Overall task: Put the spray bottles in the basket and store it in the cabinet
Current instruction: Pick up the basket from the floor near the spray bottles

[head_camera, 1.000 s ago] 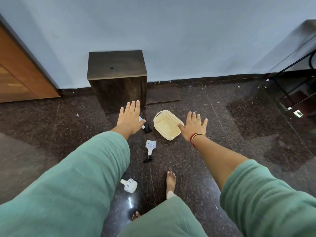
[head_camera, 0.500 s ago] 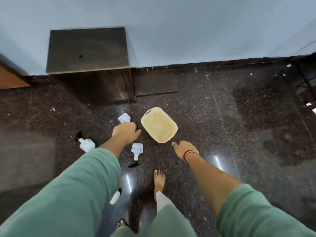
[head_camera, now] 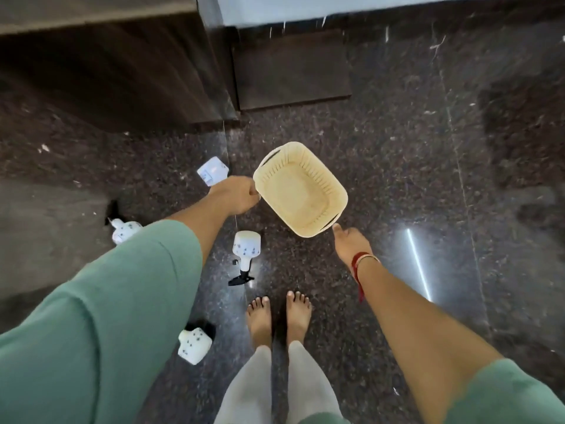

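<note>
A cream plastic basket (head_camera: 301, 191) sits empty on the dark stone floor. Several white spray bottles with black triggers lie around it. My left hand (head_camera: 235, 194) is closed over the neck end of one bottle (head_camera: 213, 171), whose body sticks out past my knuckles, and the hand touches the basket's left rim. Another bottle (head_camera: 246, 247) lies just in front of my hand. A third (head_camera: 123, 231) is partly hidden by my left sleeve. One more (head_camera: 195, 347) lies by my left foot. My right hand (head_camera: 351, 244) touches the basket's near corner with a fingertip and holds nothing.
The dark wooden cabinet (head_camera: 122, 71) stands at the upper left against the pale wall (head_camera: 367, 7). Its front looks shut. A flat dark board (head_camera: 290, 68) lies on the floor to its right. My bare feet (head_camera: 278, 319) stand just behind the basket.
The view has dropped closer to the floor. My left hand slid right from over the bottle to the basket's rim. My right hand reached forward to the basket's near corner.
</note>
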A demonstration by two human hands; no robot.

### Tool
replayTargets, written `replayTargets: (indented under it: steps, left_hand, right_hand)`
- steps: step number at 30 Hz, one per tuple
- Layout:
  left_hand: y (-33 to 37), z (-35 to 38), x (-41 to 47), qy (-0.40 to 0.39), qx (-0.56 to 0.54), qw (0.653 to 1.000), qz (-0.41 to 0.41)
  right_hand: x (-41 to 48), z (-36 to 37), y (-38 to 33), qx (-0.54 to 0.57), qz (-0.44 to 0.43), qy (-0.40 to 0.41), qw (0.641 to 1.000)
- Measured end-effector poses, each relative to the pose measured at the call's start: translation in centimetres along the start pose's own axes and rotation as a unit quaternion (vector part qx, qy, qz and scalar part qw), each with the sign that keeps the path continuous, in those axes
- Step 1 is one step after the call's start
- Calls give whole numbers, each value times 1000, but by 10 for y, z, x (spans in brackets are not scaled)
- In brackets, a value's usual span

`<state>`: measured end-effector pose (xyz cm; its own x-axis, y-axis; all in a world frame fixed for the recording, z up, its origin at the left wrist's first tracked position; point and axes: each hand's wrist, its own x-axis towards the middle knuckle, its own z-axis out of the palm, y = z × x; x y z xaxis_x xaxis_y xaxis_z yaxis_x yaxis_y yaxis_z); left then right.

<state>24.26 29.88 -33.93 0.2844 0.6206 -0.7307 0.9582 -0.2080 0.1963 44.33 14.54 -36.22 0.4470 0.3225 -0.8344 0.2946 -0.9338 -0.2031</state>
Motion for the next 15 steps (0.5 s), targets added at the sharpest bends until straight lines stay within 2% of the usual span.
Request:
replayTargets:
  steps: [4, 8, 10, 12, 15]
  left_hand:
    - [-9, 54, 84, 35, -17, 999, 4]
    - [-14, 106, 149, 81, 0, 997, -2]
    - [-17, 122, 177, 135, 23, 991, -2]
    - [-22, 125, 199, 199, 30, 979, -23]
    - [-27, 141, 217, 191, -20, 980, -57]
  right_hand:
    - [87, 47, 5, 137, 42, 44, 989]
    - [155, 90, 26, 195, 96, 56, 975]
    - [179, 107, 36, 209, 105, 58, 971]
    - [195, 121, 45, 196, 77, 72, 975]
    - [207, 133, 55, 135, -8, 137, 981]
